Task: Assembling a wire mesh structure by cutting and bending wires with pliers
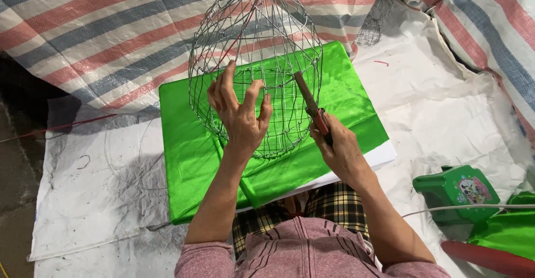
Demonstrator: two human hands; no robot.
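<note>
left hand (239,113): fingers spread, bracing wire cage frame (256,66) hanging above green cloth (189,144) | right hand (337,147): closed around red-handled pliers (311,106), tip at frame's right side, steadying it for wire work

1. A green plastic stool (458,191) stands on white sheeting (83,194).
2. Left of the stool, glossy green fabric (189,150) lies spread.
3. Beyond the stool, a striped tarpaulin (100,27) rises.
</note>
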